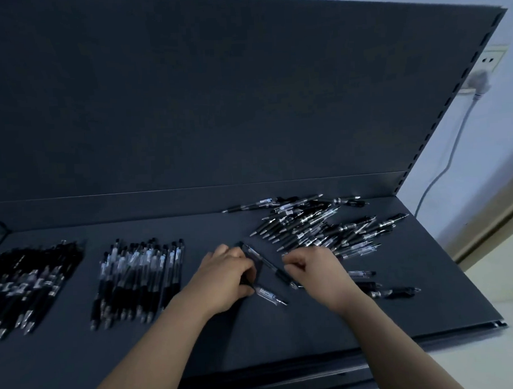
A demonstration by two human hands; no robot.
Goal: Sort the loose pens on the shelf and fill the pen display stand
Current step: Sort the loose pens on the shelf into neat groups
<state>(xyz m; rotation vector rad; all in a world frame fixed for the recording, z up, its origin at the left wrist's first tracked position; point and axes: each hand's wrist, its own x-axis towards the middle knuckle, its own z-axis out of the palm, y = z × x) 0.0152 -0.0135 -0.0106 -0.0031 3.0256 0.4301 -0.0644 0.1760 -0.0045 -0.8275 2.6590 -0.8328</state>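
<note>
Nearby, sorted pen rows [138,276] left; loose pile [324,223] right; wall socket [490,59] beyond

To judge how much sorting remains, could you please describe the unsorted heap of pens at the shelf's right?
The unsorted heap is a loose tangle of click pens with clear barrels, black grips and metal tips, lying flat and crossed at many angles. It sits on the dark shelf at its right rear. The right hand lies at its front edge; contact is unclear.
</note>
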